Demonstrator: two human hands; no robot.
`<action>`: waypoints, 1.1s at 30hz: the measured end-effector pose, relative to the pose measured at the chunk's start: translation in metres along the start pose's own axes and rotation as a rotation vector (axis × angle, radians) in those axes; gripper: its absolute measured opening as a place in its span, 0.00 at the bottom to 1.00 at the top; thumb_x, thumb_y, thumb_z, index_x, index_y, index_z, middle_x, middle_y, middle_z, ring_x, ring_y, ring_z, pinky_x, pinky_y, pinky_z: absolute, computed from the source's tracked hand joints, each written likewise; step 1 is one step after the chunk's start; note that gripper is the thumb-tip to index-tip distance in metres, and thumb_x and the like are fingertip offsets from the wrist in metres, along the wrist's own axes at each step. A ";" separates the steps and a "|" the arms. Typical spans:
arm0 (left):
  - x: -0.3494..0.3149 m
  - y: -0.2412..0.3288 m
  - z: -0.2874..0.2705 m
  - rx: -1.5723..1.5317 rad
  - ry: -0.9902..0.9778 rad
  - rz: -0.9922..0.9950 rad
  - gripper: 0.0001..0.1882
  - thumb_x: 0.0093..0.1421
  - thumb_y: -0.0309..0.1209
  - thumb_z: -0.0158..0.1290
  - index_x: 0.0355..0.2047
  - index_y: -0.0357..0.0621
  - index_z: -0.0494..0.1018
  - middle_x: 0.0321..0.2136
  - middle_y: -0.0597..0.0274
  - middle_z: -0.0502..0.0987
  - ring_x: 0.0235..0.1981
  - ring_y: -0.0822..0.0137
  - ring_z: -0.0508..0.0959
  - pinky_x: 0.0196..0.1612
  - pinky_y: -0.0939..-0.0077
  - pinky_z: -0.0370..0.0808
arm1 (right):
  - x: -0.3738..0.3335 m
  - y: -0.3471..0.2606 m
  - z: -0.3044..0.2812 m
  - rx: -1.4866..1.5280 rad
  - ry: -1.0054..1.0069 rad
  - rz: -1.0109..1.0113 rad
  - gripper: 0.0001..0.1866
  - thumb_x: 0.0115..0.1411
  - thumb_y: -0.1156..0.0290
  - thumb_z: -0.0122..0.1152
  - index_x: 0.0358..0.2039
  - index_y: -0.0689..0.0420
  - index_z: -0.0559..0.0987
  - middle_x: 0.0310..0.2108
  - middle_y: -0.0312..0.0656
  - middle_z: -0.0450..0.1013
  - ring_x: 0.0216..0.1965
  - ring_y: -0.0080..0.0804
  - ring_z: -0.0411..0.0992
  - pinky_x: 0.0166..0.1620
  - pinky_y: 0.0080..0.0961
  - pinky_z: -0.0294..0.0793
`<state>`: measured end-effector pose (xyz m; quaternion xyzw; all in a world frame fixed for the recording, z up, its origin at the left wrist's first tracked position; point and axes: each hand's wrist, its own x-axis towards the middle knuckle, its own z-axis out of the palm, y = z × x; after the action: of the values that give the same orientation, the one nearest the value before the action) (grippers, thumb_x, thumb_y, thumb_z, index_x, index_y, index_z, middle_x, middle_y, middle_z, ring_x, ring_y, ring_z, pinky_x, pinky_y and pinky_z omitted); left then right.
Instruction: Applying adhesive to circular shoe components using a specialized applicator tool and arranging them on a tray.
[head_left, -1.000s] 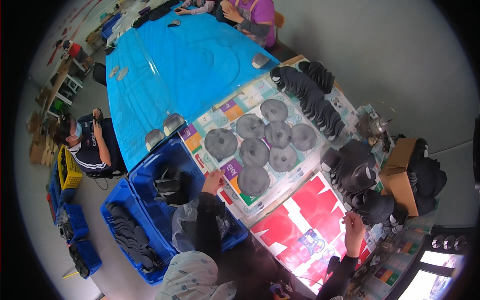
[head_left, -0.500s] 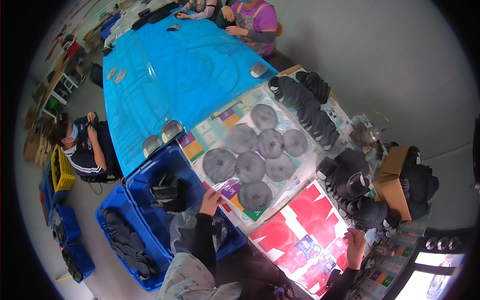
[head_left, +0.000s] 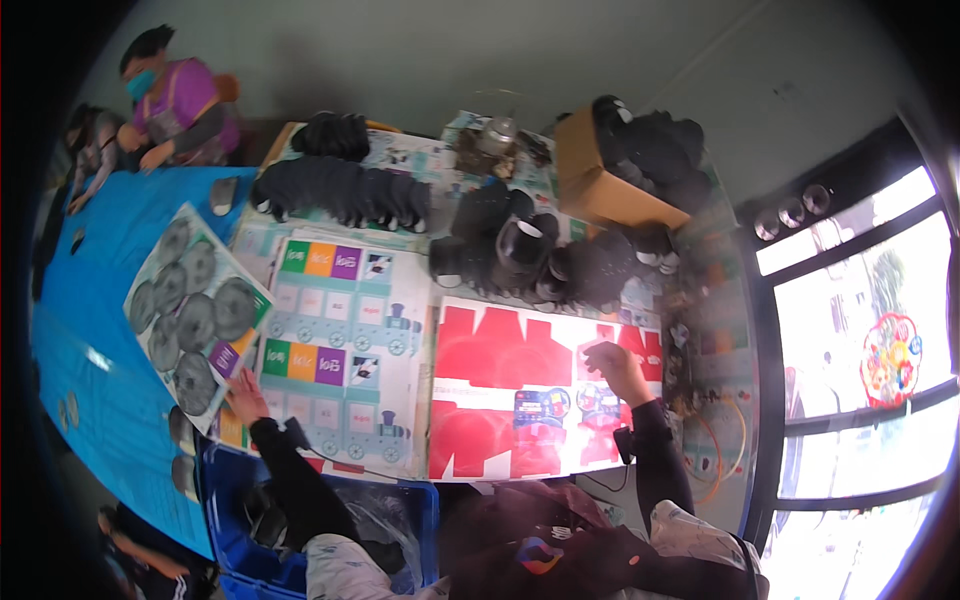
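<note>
My left hand (head_left: 243, 395) grips the near corner of a stiff printed sheet (head_left: 250, 300) that carries several grey round pieces (head_left: 195, 320). That sheet lies askew, half over the blue table cover (head_left: 80, 330) and half over a printed sheet with train pictures (head_left: 340, 360). My right hand (head_left: 612, 366) rests with fingers spread on a red and white printed sheet (head_left: 510, 350) and holds nothing. Both forearms wear dark sleeves.
Rows of dark caps (head_left: 340, 190) and a heap of black caps (head_left: 520, 250) lie at the far side, beside a cardboard box (head_left: 600, 185). A blue crate (head_left: 310, 520) stands by my left side. Two people (head_left: 165, 100) work at the far left. A window (head_left: 860, 350) fills the right.
My head has turned right, so the whole scene has swung left. The sheet with grey pieces has slid left off the train sheet, with my left hand on its edge. My right hand moved onto the red sheet.
</note>
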<state>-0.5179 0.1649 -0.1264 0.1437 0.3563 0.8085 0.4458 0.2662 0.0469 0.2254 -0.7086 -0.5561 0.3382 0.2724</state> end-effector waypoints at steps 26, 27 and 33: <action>-0.239 -0.302 0.587 1.879 -0.485 0.428 0.20 0.56 0.50 0.65 0.42 0.51 0.83 0.42 0.52 0.83 0.45 0.49 0.83 0.45 0.50 0.80 | -0.259 0.282 -0.159 -0.013 0.270 0.344 0.07 0.64 0.77 0.59 0.40 0.66 0.82 0.32 0.39 0.80 0.33 0.23 0.78 0.39 0.22 0.77; -0.236 -0.293 0.585 1.822 -0.499 0.528 0.16 0.57 0.43 0.65 0.42 0.50 0.83 0.38 0.52 0.84 0.40 0.48 0.83 0.41 0.52 0.80 | -0.272 0.280 -0.167 0.021 0.279 0.421 0.07 0.64 0.77 0.60 0.40 0.66 0.82 0.32 0.39 0.80 0.33 0.23 0.78 0.39 0.22 0.77; -0.359 -0.222 0.602 1.314 -0.521 0.510 0.16 0.64 0.39 0.60 0.45 0.40 0.73 0.35 0.51 0.81 0.38 0.49 0.82 0.42 0.59 0.77 | -0.257 0.288 -0.159 0.318 0.328 0.397 0.10 0.65 0.75 0.63 0.45 0.63 0.81 0.37 0.38 0.81 0.38 0.24 0.78 0.44 0.24 0.78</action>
<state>0.1520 0.2163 0.1726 0.6449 0.6041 0.4477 0.1369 0.5250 -0.2718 0.1507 -0.7971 -0.2953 0.3487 0.3948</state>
